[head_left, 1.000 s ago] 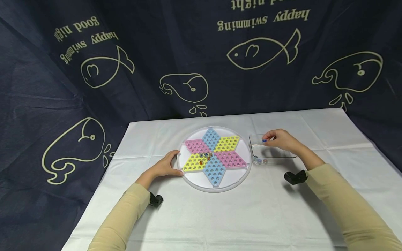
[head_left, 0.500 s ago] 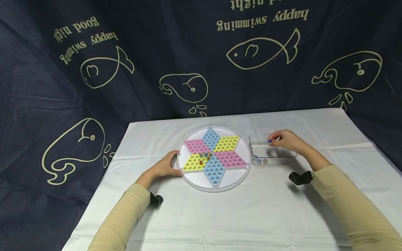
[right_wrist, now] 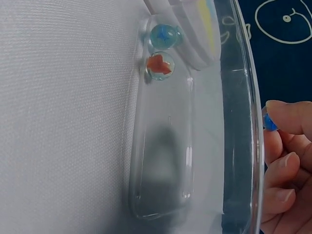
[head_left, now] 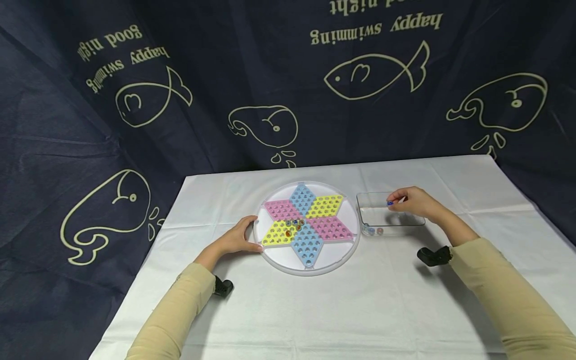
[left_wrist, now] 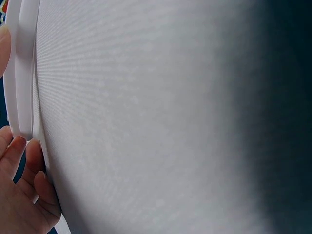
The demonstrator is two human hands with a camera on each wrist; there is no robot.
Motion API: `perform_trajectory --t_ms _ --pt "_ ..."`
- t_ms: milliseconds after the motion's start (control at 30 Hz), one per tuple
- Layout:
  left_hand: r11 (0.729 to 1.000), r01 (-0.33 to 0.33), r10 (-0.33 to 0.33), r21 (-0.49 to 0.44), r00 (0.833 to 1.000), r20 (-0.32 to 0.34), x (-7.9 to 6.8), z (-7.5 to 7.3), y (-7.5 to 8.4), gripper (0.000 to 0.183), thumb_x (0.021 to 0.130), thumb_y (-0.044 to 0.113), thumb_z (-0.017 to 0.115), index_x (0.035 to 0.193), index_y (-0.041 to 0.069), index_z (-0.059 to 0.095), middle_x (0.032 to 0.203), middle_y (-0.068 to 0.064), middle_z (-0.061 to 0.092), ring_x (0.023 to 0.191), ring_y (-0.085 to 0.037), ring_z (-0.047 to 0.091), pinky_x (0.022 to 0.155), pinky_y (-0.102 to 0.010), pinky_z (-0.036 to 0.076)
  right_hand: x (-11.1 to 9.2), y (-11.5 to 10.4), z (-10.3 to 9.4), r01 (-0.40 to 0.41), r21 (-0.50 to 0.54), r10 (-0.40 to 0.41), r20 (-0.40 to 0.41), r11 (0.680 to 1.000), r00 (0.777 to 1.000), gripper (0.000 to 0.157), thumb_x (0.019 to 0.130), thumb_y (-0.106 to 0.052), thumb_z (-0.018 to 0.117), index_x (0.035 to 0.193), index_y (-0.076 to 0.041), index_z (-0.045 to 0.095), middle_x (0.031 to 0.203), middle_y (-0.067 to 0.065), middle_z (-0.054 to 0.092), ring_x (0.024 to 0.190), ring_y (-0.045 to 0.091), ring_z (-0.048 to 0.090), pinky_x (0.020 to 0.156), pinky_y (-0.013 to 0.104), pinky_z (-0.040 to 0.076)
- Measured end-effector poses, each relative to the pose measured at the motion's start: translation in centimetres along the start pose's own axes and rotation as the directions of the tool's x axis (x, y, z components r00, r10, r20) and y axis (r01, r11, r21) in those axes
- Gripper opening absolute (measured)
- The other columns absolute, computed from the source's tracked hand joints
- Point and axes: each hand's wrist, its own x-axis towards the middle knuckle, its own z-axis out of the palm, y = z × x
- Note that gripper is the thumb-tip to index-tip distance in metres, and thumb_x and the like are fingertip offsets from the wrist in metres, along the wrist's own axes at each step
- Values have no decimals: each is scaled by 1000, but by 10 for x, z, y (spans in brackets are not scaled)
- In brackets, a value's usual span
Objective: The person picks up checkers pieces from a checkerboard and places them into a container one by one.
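A round white Chinese checkers board (head_left: pixel 330 255) with a star of pink, yellow and blue points lies on the table. My left hand (head_left: pixel 237 236) spans its left rim, thumb and fingertips spread against the edge. Several marbles (head_left: pixel 288 233) sit on the board near its centre and in the left yellow point. To the right stands a clear rectangular container (head_left: pixel 391 229). Above its far right part, my right hand (head_left: pixel 416 202) pinches a blue marble (right_wrist: pixel 270 123) between thumb and fingers. Inside the container, an orange-centred marble (right_wrist: pixel 160 66) lies near a blue-centred one (right_wrist: pixel 165 36).
A white cloth (head_left: pixel 324 310) covers the table. Behind it hangs a dark blue curtain (head_left: pixel 270 60) with fish and whale drawings. A black wrist device (head_left: pixel 434 256) sticks out below the right sleeve, and another (head_left: pixel 223 287) below the left.
My right hand has moved a little to the right above the container, with the blue marble still pinched. My left hand and the board have stayed in place.
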Motion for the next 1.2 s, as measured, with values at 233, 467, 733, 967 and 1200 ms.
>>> perform_trajectory --t_ms 233,467,733,967,1200 --pt "1000 15 -15 2 1000 0 0 1 -1 100 67 34 80 142 3 23 147 -19 21 136 -35 19 111 -48 18 1 3 0 -14 18 14 3 1000 1000 34 87 -17 60 110 7 57 91 7 59 75 13 48 68 32 45" --pt "1000 13 -13 6 1000 -1 0 1 -2 99 67 34 80 142 3 23 147 -20 22 136 -35 19 111 -48 18 3 0 1 -29 12 29 -6 1000 1000 32 87 -17 59 110 7 58 90 6 58 76 15 47 67 31 44" --pt "1000 22 -22 13 1000 3 0 0 -1 99 68 35 80 142 4 22 147 -19 21 137 -35 19 111 -48 18 13 -11 8 24 16 -24 -14 1000 1000 30 87 -13 60 108 8 59 90 7 60 75 16 45 62 26 41" --pt "1000 25 -25 9 1000 2 0 0 -1 100 67 35 80 142 3 22 147 -20 21 137 -36 19 111 -48 18 23 -23 19 67 29 -67 -8 997 998 28 85 -13 62 106 6 61 91 8 61 76 15 47 64 26 42" --pt "1000 22 -22 13 1000 6 0 -1 0 99 67 36 80 142 4 22 148 -19 21 136 -35 19 111 -48 18 33 -39 30 58 44 -59 18 997 998 30 84 -13 63 108 5 60 91 9 61 77 16 47 66 26 43"
